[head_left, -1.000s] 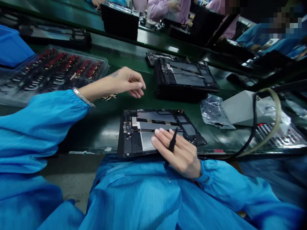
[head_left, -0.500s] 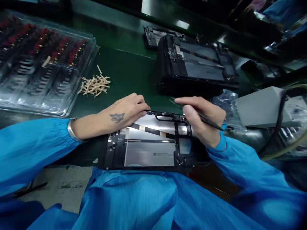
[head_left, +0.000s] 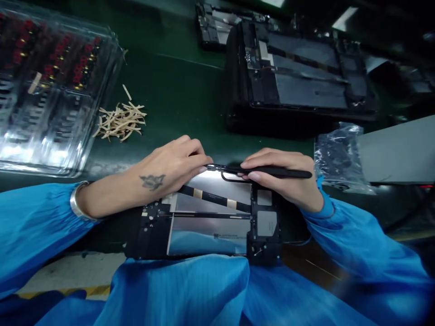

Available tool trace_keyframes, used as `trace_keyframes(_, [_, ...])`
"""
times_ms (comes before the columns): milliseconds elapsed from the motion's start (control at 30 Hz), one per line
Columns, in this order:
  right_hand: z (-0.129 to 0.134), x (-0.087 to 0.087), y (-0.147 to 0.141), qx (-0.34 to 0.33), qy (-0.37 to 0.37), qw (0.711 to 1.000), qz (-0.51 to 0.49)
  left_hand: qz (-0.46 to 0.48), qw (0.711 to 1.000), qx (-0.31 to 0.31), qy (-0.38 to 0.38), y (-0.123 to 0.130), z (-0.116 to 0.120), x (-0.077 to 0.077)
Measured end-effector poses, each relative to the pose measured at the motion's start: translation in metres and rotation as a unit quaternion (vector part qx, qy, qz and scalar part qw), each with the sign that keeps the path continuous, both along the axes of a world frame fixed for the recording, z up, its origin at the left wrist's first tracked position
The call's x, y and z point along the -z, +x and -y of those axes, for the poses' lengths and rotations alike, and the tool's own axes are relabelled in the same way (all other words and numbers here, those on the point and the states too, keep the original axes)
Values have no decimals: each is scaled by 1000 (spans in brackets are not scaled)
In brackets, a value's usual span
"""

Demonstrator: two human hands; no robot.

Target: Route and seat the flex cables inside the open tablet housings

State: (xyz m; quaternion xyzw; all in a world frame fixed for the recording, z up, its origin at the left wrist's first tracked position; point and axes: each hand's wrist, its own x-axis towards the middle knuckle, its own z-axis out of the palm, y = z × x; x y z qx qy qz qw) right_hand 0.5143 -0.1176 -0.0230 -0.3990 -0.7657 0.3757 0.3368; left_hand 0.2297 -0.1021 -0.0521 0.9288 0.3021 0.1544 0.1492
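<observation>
An opened tablet-like device (head_left: 210, 231) lies in front of me, its silver inner plate, black frame and dark ribbon strips showing. My left hand (head_left: 170, 170) rests over its upper left part, fingers bent together at the far edge; what the fingertips grip, if anything, is hidden. Pinched in my right hand (head_left: 285, 174) are black tweezers (head_left: 292, 173), lying nearly level along the device's far edge. Their tip points left, toward my left fingertips, and is hard to make out against the dark edge.
A stack of similar devices (head_left: 302, 81) stands at the back right, another device (head_left: 220, 25) behind it. At left are a clear plastic tray (head_left: 81, 154) of red and black parts and a pile of thin tan strips (head_left: 122, 120). A plastic bag (head_left: 340, 156) lies beside a pale box (head_left: 401, 149).
My right hand has come down onto the device's far edge, and the tweezers have swung from slanted to nearly level. My left hand stays at the edge. The view has shifted.
</observation>
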Motion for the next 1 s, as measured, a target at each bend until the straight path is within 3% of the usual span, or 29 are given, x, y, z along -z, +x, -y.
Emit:
trace_keyframes(567, [2,0,-3,-20,30,999,24,-6,1000,-7,13,3,1,-2])
trace_keyframes(1000, [2,3,0,-25,31,999,19,4,1000,3,29,0,0,6])
